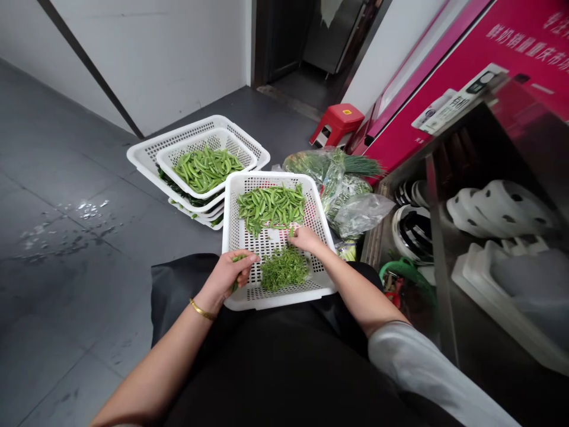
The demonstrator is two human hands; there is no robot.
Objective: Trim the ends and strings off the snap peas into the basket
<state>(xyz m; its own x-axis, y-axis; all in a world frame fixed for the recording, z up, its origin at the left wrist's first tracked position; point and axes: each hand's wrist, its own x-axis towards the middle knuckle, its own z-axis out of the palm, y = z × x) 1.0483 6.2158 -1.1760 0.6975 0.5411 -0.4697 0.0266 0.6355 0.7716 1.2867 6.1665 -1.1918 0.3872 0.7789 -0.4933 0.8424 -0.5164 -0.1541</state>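
Observation:
A white perforated plastic basket (279, 301) rests on my lap. In its far half lies a pile of green pea pods (272, 207); nearer me is a heap of fine green trimmings (284, 270). My left hand (230, 274) is at the basket's left front side, its fingers curled round a few pea pods. Over the right part of the basket, between the two piles, my right hand (306, 238) pinches a small green piece, too small to name for certain.
Ahead to the left, a smaller basket of pea pods (208, 169) sits in a larger white basket (146, 153), stacked on others. Bagged greens (342, 193) lie on the floor to the right, near a red stool (338, 121). A metal shelf with white containers (498, 210) stands at right.

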